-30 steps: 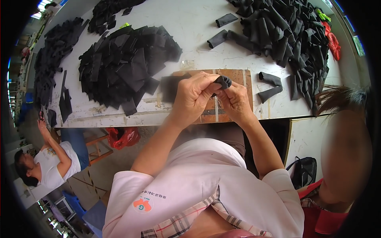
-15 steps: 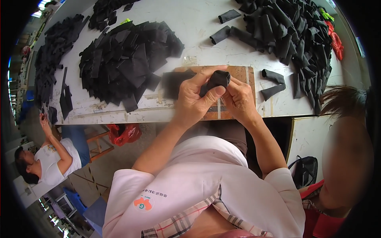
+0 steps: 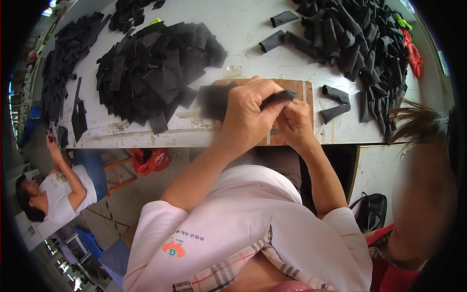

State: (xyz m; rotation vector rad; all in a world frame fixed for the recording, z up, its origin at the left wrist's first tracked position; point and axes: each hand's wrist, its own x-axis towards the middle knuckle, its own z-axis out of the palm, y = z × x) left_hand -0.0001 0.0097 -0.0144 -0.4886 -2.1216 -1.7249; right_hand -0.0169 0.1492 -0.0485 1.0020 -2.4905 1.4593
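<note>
Both hands are together above a brown board (image 3: 305,97) at the table's front edge. Between them is a black fabric piece (image 3: 281,96), folded or rolled, and most of it is hidden by fingers. My left hand (image 3: 252,109) is closed around it, thumb on the near side. Tucked in close, the curled fingers of my right hand (image 3: 296,120) pinch its right end from below. A flat black fabric piece (image 3: 214,101) lies on the board's left end, partly behind my left hand.
A heap of flat black pieces (image 3: 155,68) covers the table (image 3: 243,46) at left. Black fabric tubes (image 3: 345,39) are heaped at right, with two tubes (image 3: 335,95) beside the board. One person (image 3: 68,180) sits at far left; another (image 3: 423,204) is close at right.
My left hand has turned over and shifted right, covering more of the fabric. The piece's rounded end, which faced up, now appears flatter and points right. My right hand's fingers have curled in tighter.
</note>
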